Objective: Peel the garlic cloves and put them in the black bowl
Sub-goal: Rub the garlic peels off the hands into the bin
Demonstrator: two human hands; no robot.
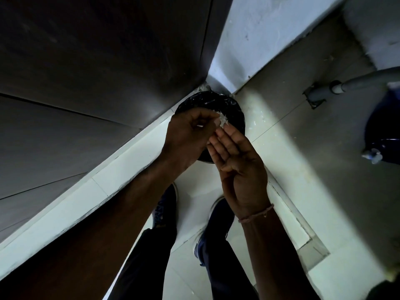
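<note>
Left hand (188,135): fingers curled, pinching white garlic skin (223,120) at fingertips.
Right hand (238,161): fingers straight, together, tips just beside skin.
Below: black-lined bin (216,102).

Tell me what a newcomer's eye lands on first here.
Two hands meet at the centre: the left hand pinches white garlic skin while the right hand lies open, palm up. Right below them on the floor stands a bin lined with a black bag, tucked in the corner.
</note>
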